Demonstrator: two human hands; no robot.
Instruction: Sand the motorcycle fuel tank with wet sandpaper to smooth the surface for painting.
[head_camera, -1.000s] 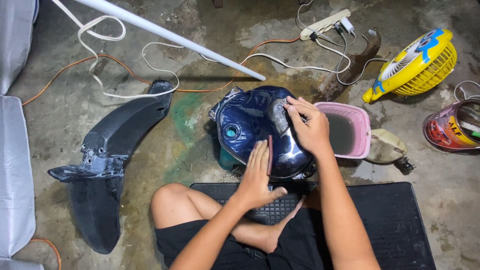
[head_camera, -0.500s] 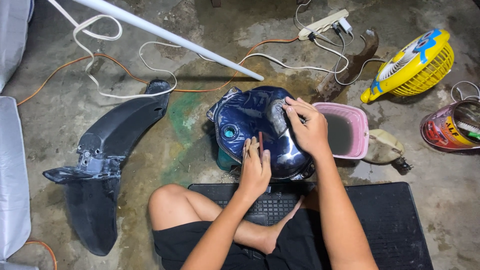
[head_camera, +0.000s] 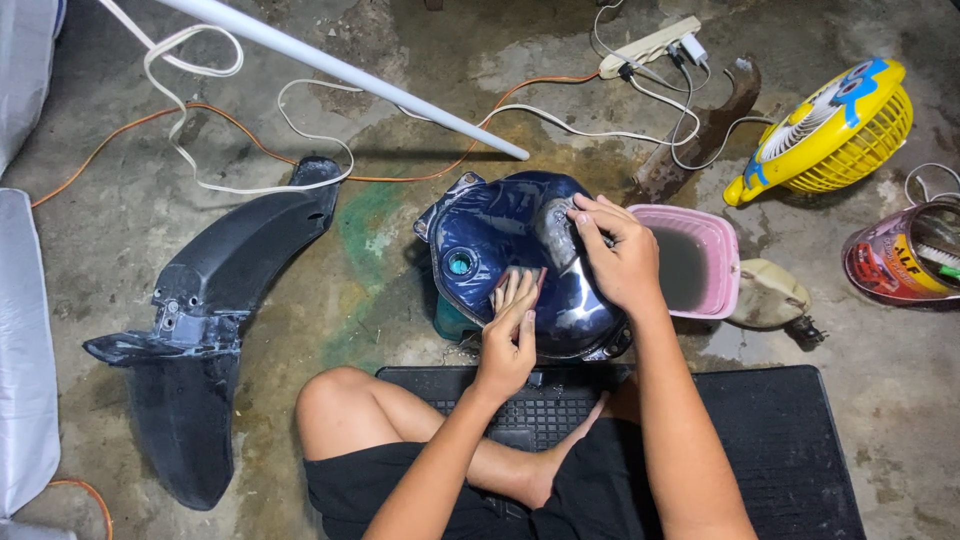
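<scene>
— Where are the fingers?
— The left hand lies flat, fingers together, pressing a small reddish sheet onto the dark blue fuel tank. The right hand curls open-fingered over the tank's right shoulder, gripping nothing.
— And the tank?
— Directly ahead, long axis pointing away; its near edge hides beneath both wrists.

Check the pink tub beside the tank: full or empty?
Partly full. The pink tub stands upright on the floor, right of the blue tank, holding murky grey water below its rim.
</scene>
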